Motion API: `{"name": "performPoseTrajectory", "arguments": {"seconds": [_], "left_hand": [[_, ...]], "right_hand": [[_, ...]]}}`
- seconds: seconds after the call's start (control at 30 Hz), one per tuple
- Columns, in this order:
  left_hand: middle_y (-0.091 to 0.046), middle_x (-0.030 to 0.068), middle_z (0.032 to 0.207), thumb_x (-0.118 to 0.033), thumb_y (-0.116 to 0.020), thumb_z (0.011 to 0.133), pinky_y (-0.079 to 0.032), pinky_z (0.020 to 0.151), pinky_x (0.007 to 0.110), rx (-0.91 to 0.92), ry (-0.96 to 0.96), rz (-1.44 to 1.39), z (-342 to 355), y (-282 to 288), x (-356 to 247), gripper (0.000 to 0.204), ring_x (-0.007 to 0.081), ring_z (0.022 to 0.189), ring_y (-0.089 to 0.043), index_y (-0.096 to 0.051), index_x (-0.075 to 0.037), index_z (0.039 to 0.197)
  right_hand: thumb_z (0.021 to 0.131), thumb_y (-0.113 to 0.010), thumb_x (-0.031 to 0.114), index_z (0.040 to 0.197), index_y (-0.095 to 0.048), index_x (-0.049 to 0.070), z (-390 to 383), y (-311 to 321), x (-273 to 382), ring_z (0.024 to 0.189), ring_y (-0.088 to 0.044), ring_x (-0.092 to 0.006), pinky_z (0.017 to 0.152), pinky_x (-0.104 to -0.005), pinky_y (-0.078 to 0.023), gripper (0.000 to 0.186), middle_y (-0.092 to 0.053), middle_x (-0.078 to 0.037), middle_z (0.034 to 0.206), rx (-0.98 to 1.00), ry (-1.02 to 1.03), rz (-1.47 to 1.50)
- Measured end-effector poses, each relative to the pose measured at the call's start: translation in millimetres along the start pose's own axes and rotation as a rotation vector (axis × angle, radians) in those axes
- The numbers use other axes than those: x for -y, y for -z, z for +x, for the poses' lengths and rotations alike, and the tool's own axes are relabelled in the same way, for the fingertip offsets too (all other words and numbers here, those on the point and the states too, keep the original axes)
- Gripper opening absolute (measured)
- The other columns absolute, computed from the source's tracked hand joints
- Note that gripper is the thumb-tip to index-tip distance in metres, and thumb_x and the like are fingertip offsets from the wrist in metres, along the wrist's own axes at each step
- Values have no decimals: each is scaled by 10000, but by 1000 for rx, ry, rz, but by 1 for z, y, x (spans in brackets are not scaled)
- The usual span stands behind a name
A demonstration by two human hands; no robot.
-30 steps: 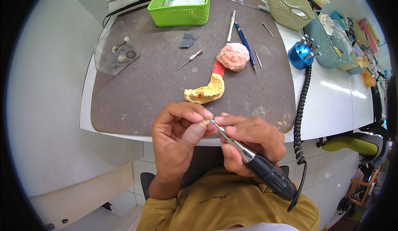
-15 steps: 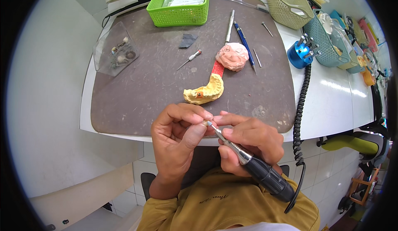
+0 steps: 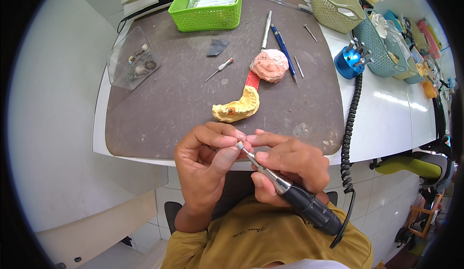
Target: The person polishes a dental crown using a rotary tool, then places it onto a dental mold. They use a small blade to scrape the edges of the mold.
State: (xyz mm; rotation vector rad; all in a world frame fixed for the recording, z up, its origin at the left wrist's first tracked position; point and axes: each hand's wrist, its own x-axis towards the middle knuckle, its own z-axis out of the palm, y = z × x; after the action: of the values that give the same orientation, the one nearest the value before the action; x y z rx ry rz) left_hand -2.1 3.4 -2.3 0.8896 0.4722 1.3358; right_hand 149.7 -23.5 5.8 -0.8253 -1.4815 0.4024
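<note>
My right hand grips a rotary handpiece with a black body and silver nose, held like a pen. Its pale blue tip is at the fingertips of my left hand. Those fingers pinch a tiny tooth-coloured piece, probably a dental crown, mostly hidden by the fingers and tip. Beyond my hands lies a yellow dental model with an orange-ringed hole. A red strip runs from it to a pink plaster model.
A small screwdriver, a blue pencil and a silver-handled tool lie on the brown mat. Left stands a clear box, behind it a green basket. A blue bur holder and the coiled cord are right.
The handpiece tip has shifted slightly left, and more of its pale blue end shows in front of the left thumb and finger. Both hands keep their grips.
</note>
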Motion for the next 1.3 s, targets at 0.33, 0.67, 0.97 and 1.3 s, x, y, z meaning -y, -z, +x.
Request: {"name": "performPoseTrajectory", "arguments": {"seconds": [0.33,0.67,0.97,1.3], "left_hand": [[-635,180,1048,67,-662,880,-616,846,360,-37,12,0,-2,2,0,107,232,935,-695,-603,20,956],[-632,177,1027,122,-645,858,-614,856,371,-21,-16,-2,-1,-1,0,124,227,921,-696,-595,24,916],[-628,180,1059,67,-632,889,-622,837,351,-34,17,16,-1,-1,-2,104,221,939,-695,-573,13,955],[-609,167,1038,49,-623,887,-625,782,309,-46,21,78,-2,-4,-3,121,186,894,-685,-548,-12,960]], "right_hand": [[768,-776,38,962,-648,-40,-4,-2,-4,878,-736,-371,843,-502,-591,245,-695,-171,778,2,-8,14],[706,-798,-1,944,-673,-31,1,2,-1,876,-746,-315,821,-453,-615,271,-728,-162,870,34,42,18],[705,-801,1,955,-671,-26,-1,-2,-2,879,-747,-305,822,-445,-616,283,-726,-172,861,-40,1,1],[717,-820,21,974,-669,-24,-2,1,-3,868,-745,-306,832,-460,-608,301,-726,-171,864,13,42,19]]}}
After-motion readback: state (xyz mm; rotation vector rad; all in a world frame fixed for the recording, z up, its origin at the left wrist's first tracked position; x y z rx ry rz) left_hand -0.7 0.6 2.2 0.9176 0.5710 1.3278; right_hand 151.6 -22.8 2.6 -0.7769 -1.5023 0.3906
